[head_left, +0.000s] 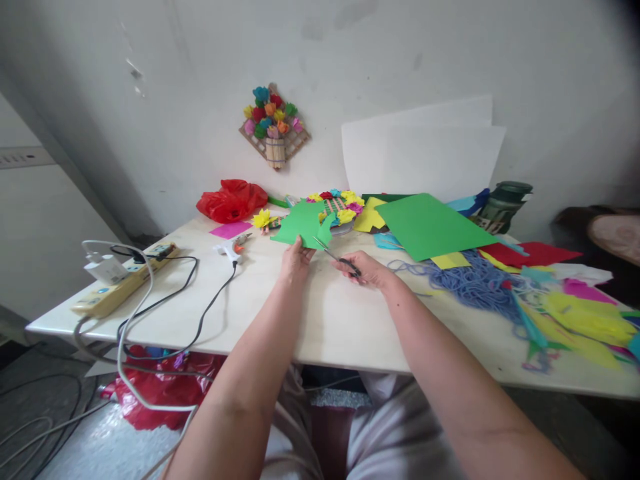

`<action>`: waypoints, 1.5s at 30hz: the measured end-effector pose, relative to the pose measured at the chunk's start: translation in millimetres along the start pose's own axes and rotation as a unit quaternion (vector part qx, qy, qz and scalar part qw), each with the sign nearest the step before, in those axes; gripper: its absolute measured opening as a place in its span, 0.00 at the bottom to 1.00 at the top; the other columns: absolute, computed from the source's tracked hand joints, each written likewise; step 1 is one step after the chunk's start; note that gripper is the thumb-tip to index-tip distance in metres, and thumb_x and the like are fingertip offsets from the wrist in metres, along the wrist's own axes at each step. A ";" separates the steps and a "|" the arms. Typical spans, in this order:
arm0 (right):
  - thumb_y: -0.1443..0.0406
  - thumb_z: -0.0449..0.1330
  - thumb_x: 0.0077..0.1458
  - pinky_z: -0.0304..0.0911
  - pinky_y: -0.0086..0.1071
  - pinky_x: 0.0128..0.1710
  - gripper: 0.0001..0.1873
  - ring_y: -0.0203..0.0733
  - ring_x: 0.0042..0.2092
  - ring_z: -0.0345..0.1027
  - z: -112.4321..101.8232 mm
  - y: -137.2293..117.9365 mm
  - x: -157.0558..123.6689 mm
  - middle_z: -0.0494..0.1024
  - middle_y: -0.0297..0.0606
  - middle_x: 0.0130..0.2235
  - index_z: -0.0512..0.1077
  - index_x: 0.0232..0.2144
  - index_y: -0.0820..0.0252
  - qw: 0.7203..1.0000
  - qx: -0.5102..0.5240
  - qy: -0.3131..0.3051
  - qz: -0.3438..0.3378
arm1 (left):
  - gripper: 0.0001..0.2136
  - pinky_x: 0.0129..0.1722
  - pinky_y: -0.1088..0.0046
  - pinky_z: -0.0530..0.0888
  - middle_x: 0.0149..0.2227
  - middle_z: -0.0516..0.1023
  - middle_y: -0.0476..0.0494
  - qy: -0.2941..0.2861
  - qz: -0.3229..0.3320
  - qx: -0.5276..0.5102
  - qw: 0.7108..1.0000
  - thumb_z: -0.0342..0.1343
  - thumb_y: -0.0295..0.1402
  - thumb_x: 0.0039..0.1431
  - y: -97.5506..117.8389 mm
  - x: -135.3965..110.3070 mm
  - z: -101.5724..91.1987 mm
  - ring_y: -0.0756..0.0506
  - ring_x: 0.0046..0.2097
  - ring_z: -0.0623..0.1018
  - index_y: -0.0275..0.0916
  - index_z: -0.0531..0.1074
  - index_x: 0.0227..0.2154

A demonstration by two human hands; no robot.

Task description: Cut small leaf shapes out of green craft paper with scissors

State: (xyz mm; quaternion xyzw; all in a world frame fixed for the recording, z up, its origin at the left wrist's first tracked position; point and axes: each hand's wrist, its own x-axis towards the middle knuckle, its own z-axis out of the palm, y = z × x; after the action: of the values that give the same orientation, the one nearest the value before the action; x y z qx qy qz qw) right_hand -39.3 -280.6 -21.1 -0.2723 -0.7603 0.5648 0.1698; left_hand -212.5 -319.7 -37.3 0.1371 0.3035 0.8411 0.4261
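Observation:
My left hand [297, 257] pinches the lower edge of a green paper sheet [299, 224], held up a little over the table. A cut runs into the sheet's right side, where a flap stands apart. My right hand [364, 268] is closed round the dark handles of a pair of scissors [351, 267]. The blades point up and left, and their tips are at the cut in the paper. Behind the sheet, partly hidden by it, lie colourful paper flowers [346, 216] and a yellow paper flower [262, 218].
A glue gun [230, 251] with its cord lies left, near a power strip [125, 280]. A red plastic bag [233, 200] sits at the back. On the right are a larger green sheet [433, 227], blue yarn [473, 283], paper scraps and a dark bottle [503, 205].

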 end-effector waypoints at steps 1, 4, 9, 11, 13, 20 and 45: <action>0.52 0.59 0.43 0.42 0.22 0.10 0.18 0.25 0.14 0.50 -0.2 0.6 0.4 0.61 0.27 0.15 0.66 0.23 0.63 1.000 -0.002 -0.003 -0.004 | 0.04 0.39 0.69 0.73 0.29 0.76 0.45 0.000 -0.002 0.000 1.000 0.51 0.28 0.56 0.3 -0.1 0.1 0.49 0.31 0.77 0.34 0.69 0.31; 0.51 0.59 0.44 0.42 0.23 0.11 0.19 0.25 0.14 0.50 -0.9 3.1 2.0 0.60 0.27 0.15 0.66 0.23 0.63 1.000 -0.005 -0.012 -0.019 | 0.03 0.38 0.69 0.74 0.29 0.76 0.45 0.004 -0.012 0.000 1.000 0.51 0.27 0.56 1.4 -0.2 0.3 0.50 0.31 0.77 0.35 0.69 0.31; 0.50 0.59 0.43 0.41 0.23 0.12 0.20 0.26 0.14 0.50 -2.2 5.3 3.1 0.60 0.26 0.15 0.67 0.24 0.64 0.999 -0.006 -0.024 -0.020 | 0.03 0.38 0.69 0.74 0.29 0.76 0.45 0.013 -0.016 -0.002 1.000 0.51 0.26 0.55 2.8 -0.7 1.0 0.49 0.31 0.77 0.35 0.69 0.32; 0.51 0.59 0.43 0.41 0.24 0.12 0.20 0.26 0.14 0.49 -2.8 5.4 2.5 0.60 0.26 0.15 0.68 0.26 0.64 0.999 -0.001 -0.029 -0.022 | 0.03 0.37 0.70 0.74 0.28 0.76 0.46 0.013 -0.020 -0.003 1.000 0.50 0.26 0.55 3.3 -0.9 1.4 0.50 0.30 0.77 0.35 0.69 0.32; 0.53 0.60 0.42 0.42 0.23 0.13 0.19 0.26 0.14 0.49 -3.5 5.7 2.0 0.60 0.25 0.15 0.69 0.27 0.65 0.999 0.007 -0.034 -0.026 | 0.03 0.35 0.72 0.74 0.26 0.75 0.47 0.015 -0.024 -0.001 1.000 0.50 0.26 0.55 3.6 -0.7 1.4 0.51 0.28 0.76 0.35 0.68 0.31; 0.54 0.60 0.42 0.41 0.24 0.13 0.19 0.25 0.14 0.48 -6.4 6.5 1.7 0.60 0.25 0.14 0.71 0.29 0.67 0.999 0.004 -0.047 -0.020 | 0.02 0.32 0.73 0.74 0.25 0.75 0.46 0.013 -0.033 -0.009 0.999 0.51 0.25 0.54 3.2 2.8 -0.5 0.50 0.26 0.76 0.34 0.67 0.29; 0.54 0.60 0.43 0.40 0.24 0.13 0.18 0.25 0.14 0.46 -14.3 2.8 -3.5 0.59 0.26 0.14 0.69 0.23 0.66 0.995 -0.034 -0.089 -0.018 | 0.05 0.32 0.75 0.75 0.26 0.76 0.46 -0.031 -0.057 0.015 0.998 0.53 0.23 0.50 3.3 6.3 -6.3 0.51 0.25 0.76 0.33 0.69 0.32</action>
State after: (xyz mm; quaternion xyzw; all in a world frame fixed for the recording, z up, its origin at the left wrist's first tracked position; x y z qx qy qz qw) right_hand -27.8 -271.1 -19.2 -0.2125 -0.7958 0.5578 0.1022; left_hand -221.3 -318.6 -40.3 0.1520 0.3100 0.8060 0.4808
